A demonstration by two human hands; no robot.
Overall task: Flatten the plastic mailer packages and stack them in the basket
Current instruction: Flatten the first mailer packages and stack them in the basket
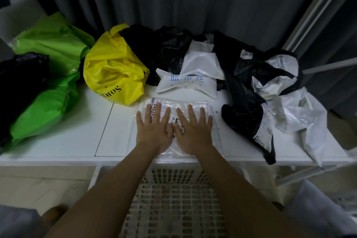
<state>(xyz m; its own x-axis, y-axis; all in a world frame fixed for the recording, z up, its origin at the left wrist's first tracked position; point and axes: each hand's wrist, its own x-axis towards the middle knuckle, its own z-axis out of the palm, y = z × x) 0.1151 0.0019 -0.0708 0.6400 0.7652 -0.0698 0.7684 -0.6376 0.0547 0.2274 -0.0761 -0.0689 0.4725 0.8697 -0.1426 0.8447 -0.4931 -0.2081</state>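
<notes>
Both hands lie flat with fingers spread, the left hand [153,125] and right hand [193,128] thumb to thumb, pressing a clear plastic mailer [173,110] against the white counter [77,137] in the flattening step. Next, by the look of it, the mailer must be lifted into the white basket [173,189] just below the wrists. The forearms hide much of the basket floor, and the mailer's label is too blurred to read.

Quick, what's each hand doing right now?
Left hand: open, pressing flat on the clear mailer.
Right hand: open, pressing flat on it too.
</notes>
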